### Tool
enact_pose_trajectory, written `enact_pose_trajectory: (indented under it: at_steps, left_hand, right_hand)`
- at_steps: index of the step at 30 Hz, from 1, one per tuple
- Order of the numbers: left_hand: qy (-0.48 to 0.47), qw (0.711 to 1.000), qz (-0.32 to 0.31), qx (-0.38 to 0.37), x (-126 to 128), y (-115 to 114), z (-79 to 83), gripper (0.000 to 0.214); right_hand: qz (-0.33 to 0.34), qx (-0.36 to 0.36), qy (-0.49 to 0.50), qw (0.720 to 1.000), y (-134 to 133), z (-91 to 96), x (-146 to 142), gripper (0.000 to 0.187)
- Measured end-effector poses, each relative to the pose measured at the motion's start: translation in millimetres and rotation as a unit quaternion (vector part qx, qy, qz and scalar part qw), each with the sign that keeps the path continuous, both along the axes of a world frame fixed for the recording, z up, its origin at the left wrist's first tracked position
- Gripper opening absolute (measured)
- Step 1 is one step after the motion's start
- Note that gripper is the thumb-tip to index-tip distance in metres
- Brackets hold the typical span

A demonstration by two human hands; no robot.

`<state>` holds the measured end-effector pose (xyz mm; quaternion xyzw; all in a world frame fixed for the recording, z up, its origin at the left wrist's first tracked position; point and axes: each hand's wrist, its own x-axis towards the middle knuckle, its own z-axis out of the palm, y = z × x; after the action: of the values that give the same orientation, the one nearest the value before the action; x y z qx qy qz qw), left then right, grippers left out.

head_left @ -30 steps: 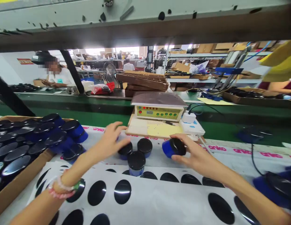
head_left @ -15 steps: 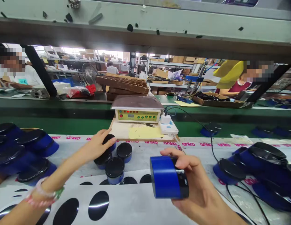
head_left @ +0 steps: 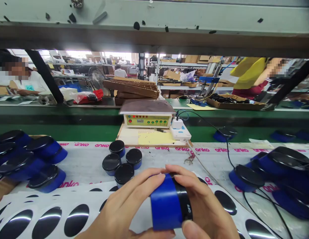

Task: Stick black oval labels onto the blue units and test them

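Observation:
A short blue cylinder (head_left: pixel 166 204) with a black band marked "OFF" lies on its side between my hands, low in the middle of the view. My left hand (head_left: pixel 128 200) is closed around its blue end, while my right hand (head_left: pixel 206 202) grips the black-banded end. Just beyond stand several small blue cylinders with glossy black tops (head_left: pixel 134 157), grouped closely together. Under and around my hands are white sheets (head_left: pixel 94 232) bearing black oval stickers (head_left: pixel 76 219). The underside of the held cylinder is hidden.
Larger black-topped blue units are piled at the left (head_left: pixel 46 149) and right (head_left: pixel 286 166). A control box (head_left: pixel 147 121) with buttons and a white power strip (head_left: pixel 180 133) sit behind. Cables (head_left: pixel 228 154) cross the right side. A shelf (head_left: pixel 154 20) hangs overhead; people work beyond.
My left hand has come away from the small cylinders and back to the blue cylinder, now holding its other end. My right hand still holds it, slightly nearer and lower.

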<state>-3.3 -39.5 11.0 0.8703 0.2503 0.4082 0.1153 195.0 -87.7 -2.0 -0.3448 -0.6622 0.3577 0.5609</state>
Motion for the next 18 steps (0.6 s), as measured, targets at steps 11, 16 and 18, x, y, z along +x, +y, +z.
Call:
enact_pose_trajectory:
  at_steps: [11, 16, 18]
  left_hand:
    - [-0.005, 1.0, 0.014, 0.026, 1, -14, -6.7, 0.053]
    - [0.011, 0.997, 0.015, 0.068, -1, -12, -8.1, 0.05]
    - [0.026, 0.995, 0.023, 0.089, -2, -11, -8.3, 0.049]
  right_hand:
    - [-0.018, 0.05, 0.047, 0.997, -6, -11.6, -3, 0.041]
    - [-0.009, 0.04, 0.057, 0.998, -7, -12.1, -9, 0.041]
    - [0.001, -0.002, 0.085, 0.996, -9, -9.9, -14, 0.037]
